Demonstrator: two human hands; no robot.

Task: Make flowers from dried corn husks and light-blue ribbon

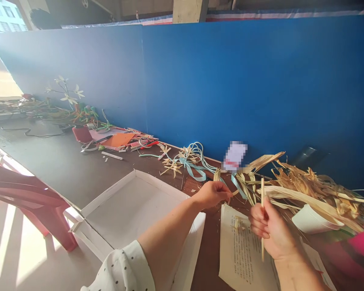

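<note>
My right hand (268, 230) is closed in a fist around a thin wooden stick (262, 190), held upright above an open printed book (235, 250). Further left, my left hand (212, 194) pinches at a narrow pale strip (235, 193) that looks like corn husk; its far end is hard to make out. Small yellowish scraps (238, 223) lie on the page. Dried corn husks (309, 182) are heaped behind and right of my right hand. A light blue ribbon (194, 169) and pale husk flowers (172, 165) lie beyond my left hand.
A shallow white box lid (133, 202) lies under my left forearm. A white cup (314, 220) is tipped among the husks. Paper and tools, including an orange sheet (119, 140), line the blue partition (230, 81). A red plastic chair (27, 194) stands left.
</note>
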